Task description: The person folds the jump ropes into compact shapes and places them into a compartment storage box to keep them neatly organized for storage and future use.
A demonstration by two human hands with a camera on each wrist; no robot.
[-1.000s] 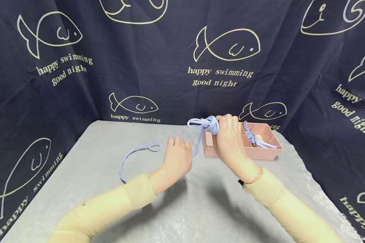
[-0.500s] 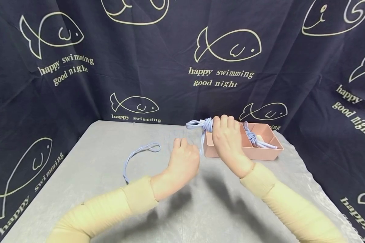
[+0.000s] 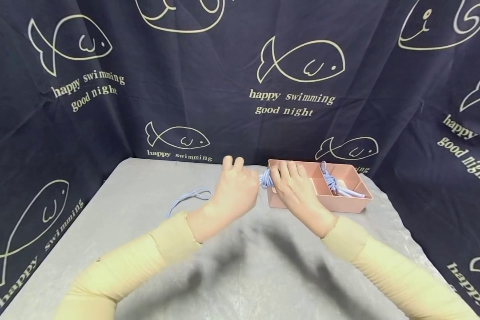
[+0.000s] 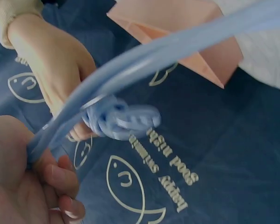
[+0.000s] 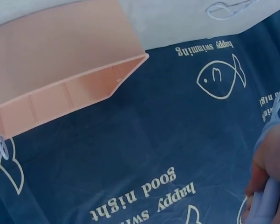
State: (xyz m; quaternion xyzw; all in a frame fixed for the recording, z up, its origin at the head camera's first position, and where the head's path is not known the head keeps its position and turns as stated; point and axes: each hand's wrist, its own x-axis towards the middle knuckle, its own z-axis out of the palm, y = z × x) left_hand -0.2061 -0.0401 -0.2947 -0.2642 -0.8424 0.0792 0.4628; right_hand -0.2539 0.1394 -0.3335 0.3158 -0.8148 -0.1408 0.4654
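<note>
A light blue cord is wound into a bundle point(image 3: 266, 178), gripped by my right hand point(image 3: 297, 189) above the left part of the pink box point(image 3: 320, 203). Close beside it, my left hand point(image 3: 236, 186) pinches doubled strands of the cord point(image 4: 144, 60), best seen in the left wrist view. There the wound coils point(image 4: 123, 122) stick out from the right hand's fingers. Cord ends emerge from the right hand point(image 5: 276, 156) in the right wrist view. A looped length of blue cord point(image 3: 190, 194) lies on the table, partly hidden by the left hand and forearm.
A divider splits the pink box, and another tied blue cord bundle point(image 3: 333, 181) sits in its right compartment, ends over the front rim. The grey cloth-covered table point(image 3: 240, 275) meets a dark blue fish-print curtain point(image 3: 224, 80) behind.
My left hand first shifted slightly right, then rose toward the bundle. The right hand came down a little, taking the bundle lower. Less of the looped cord on the table shows.
</note>
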